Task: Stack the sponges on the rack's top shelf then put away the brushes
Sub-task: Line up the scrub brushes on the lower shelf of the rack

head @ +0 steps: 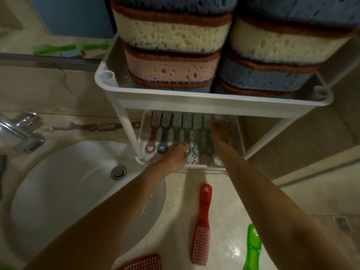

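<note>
Sponges [171, 36] stacked on top shelf [194, 96]; brush step under way: left hand [175, 157] and right hand [221, 132] at lower-shelf brush row [165, 125], grips too dim to tell; next, prob. fetch red brush [201, 225] off counter [224, 191].

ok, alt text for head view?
Two hands reach into the lower shelf of a white plastic rack: left hand at the handles of a row of plastic scrub brushes, right hand by their bristles. Stacked blue, cream and pink sponges fill its top shelf; a red brush and a green brush lie on the counter.
</note>
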